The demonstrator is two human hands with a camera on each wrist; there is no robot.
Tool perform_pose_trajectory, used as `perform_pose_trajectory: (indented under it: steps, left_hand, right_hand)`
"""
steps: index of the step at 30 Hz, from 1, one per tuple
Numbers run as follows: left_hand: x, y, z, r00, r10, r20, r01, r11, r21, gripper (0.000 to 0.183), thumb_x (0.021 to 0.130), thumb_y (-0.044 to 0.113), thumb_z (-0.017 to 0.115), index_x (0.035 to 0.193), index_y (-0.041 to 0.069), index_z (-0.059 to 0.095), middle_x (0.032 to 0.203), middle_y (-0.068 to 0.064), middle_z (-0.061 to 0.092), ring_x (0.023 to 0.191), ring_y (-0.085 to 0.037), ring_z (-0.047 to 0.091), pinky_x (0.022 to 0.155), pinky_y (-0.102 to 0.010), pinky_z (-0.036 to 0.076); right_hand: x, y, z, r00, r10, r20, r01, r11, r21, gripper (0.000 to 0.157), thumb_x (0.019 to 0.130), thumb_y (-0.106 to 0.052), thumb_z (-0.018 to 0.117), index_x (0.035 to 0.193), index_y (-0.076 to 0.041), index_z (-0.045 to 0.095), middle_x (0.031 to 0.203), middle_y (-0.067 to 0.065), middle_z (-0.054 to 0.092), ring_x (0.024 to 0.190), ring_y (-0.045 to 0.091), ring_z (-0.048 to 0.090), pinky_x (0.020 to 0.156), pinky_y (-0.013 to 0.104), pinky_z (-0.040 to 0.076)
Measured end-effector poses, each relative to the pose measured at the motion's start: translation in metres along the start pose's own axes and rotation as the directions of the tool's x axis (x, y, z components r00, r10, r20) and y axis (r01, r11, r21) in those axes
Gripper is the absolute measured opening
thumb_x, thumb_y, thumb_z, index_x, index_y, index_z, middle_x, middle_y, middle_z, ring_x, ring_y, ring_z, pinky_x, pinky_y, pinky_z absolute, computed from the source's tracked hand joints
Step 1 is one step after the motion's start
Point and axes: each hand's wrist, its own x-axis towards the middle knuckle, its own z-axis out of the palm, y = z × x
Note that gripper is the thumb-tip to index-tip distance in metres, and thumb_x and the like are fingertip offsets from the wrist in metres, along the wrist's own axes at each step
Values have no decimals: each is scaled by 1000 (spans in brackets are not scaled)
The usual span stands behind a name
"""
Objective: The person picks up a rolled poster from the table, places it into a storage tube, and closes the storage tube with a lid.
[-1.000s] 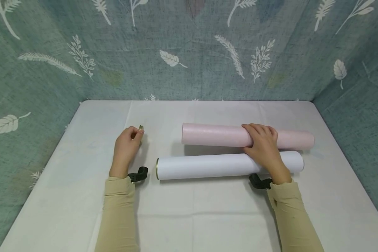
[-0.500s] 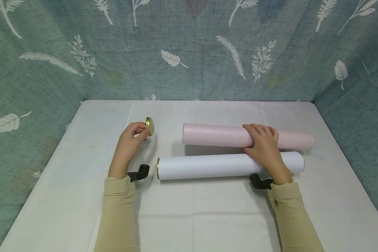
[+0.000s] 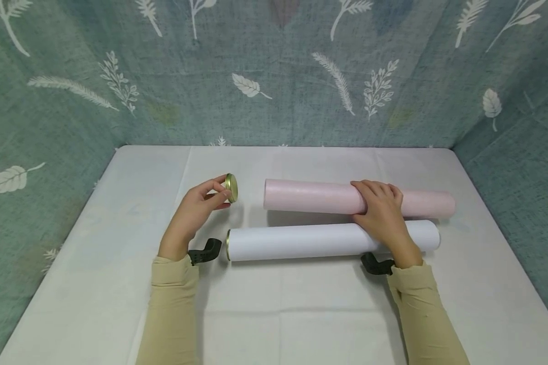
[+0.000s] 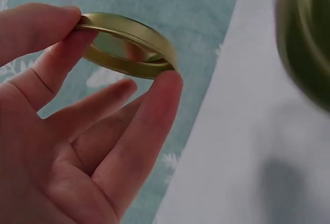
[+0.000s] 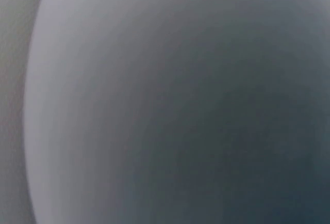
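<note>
My left hand [image 3: 196, 210] pinches a round gold metal lid [image 3: 231, 188] by its rim, holding it on edge to the left of the pink tube's end. In the left wrist view the thumb and fingertips grip opposite sides of this shallow gold lid [image 4: 134, 28]. Across the table, my right hand [image 3: 382, 210] grips the pink cardboard tube [image 3: 310, 196] around its right half, fingers over the top. A white tube [image 3: 297, 242] with a gold rim at its left end lies in front of the pink one, partly hidden by the right wrist. A blurred white curved surface [image 5: 103, 100] fills the right wrist view.
Both tubes lie on a white-covered table [image 3: 278, 314]. Green curtain fabric [image 3: 274, 76] with white leaf prints borders the back and sides. Black wrist camera mounts [image 3: 206, 250] sit close to the white tube.
My left hand has moved right, toward the pink tube's left end, and turned the gold lid so its face shows. The right hand and both tubes stay in place.
</note>
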Motion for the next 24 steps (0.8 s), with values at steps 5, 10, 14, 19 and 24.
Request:
perform_pose_trajectory:
  steps: [5, 10, 14, 19, 24]
  left_hand:
    - [-7, 22, 12, 994, 64, 89, -64, 998, -12, 28, 90, 22, 55, 89, -5, 51, 139, -3, 36, 103, -23, 55, 82, -32, 47]
    - [-11, 32, 18, 990, 78, 118, -79, 997, -2, 26, 91, 20, 53, 89, -6, 50, 138, -6, 35, 105, -23, 54, 83, -36, 46]
    - [-12, 35, 22, 990, 76, 118, -76, 997, -2, 25, 91, 20, 53, 87, -4, 50, 138, -5, 37, 103, -22, 55, 83, -35, 46]
    - [-8, 32, 28, 986, 77, 145, -75, 997, -21, 23, 91, 19, 53, 87, -3, 50, 137, -4, 38, 104, -22, 55, 83, -33, 46]
    - [2, 16, 34, 983, 65, 170, -65, 998, -7, 24, 90, 26, 55, 87, 2, 51, 136, 1, 39, 102, -19, 56, 83, -34, 46]
  right_hand:
    - [0, 0, 0, 1000, -10, -20, 10, 1000, -5, 67, 64, -21, 78, 124, -13, 50, 122, 9, 48, 113, 29, 37, 95, 52, 13]
    - [0, 0, 1, 1000, -16, -22, 16, 1000, -1, 67, 63, -21, 78, 124, -14, 49, 123, 8, 48, 113, 29, 37, 94, 52, 14]
    - [-1, 0, 1, 1000, -22, -22, 22, 1000, -5, 68, 63, -21, 79, 124, -15, 49, 123, 8, 48, 113, 29, 37, 94, 51, 14]
    - [-1, 1, 2, 998, -46, -35, 46, 999, -3, 68, 63, -21, 79, 124, -15, 50, 122, 7, 48, 113, 28, 38, 94, 51, 15]
    - [0, 0, 2, 997, -62, -47, 62, 998, 2, 68, 62, -20, 79, 124, -15, 50, 122, 5, 49, 113, 27, 38, 94, 50, 16]
